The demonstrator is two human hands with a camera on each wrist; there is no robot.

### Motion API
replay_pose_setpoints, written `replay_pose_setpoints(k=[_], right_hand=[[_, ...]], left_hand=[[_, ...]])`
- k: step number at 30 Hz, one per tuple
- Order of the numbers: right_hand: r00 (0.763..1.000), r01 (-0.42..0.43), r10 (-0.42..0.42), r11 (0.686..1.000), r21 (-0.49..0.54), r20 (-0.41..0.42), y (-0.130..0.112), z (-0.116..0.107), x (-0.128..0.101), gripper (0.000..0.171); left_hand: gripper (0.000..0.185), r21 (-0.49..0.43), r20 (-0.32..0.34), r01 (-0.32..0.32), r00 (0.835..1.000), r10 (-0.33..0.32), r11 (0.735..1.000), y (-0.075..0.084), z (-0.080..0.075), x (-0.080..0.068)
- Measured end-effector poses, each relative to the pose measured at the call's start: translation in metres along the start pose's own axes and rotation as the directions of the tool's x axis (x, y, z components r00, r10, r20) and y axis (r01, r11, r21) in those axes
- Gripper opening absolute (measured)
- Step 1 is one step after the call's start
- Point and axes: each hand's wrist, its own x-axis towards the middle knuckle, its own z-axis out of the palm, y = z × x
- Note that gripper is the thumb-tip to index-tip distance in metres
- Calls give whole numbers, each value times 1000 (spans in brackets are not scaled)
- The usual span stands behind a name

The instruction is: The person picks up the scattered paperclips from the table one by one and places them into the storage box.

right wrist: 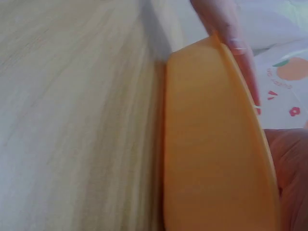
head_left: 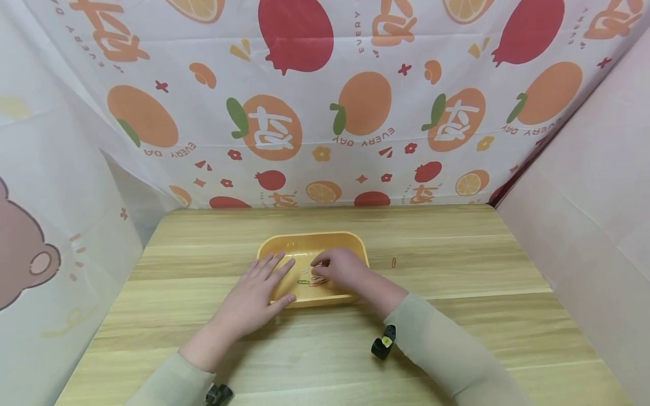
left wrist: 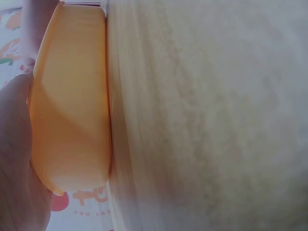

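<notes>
A yellow plastic tray (head_left: pixel 313 302) stands on the wooden table with several coloured paper clips (head_left: pixel 303 282) on its floor. My left hand (head_left: pixel 256 293) lies over the tray's left end, fingers spread and fairly straight, thumb over the near rim. In the left wrist view, that hand borders the tray's wall (left wrist: pixel 72 106). My right hand (head_left: pixel 345 269) reaches in over the right end, its fingers and thumb bent down at the little pile of clips. I cannot tell whether a clip is pinched between them. The right wrist view shows mostly the tray's outer side (right wrist: pixel 211 134).
A single red paper clip (head_left: pixel 393 263) lies on the table (head_left: pixel 447 338) to the right of the tray. Behind the table hangs a fruit-printed cloth (head_left: pixel 315 113), with pale cloth walls (head_left: pixel 584 186) at both sides. Dark wrist cameras (head_left: pixel 383 342) sit on both sleeves.
</notes>
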Motion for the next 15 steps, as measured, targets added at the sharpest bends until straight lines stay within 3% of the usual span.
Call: replay_pose_setpoints(k=[9,15], right_hand=[[987,-3,39,975,223,-154,9,-24,-10,23],[972,-90,156,937,337,-175,23,-39,-22,27]], left_hand=[[75,13,7,3,1000,-3,1000,0,0,1],[75,18,14,4,1000,-4,1000,-1,0,1]])
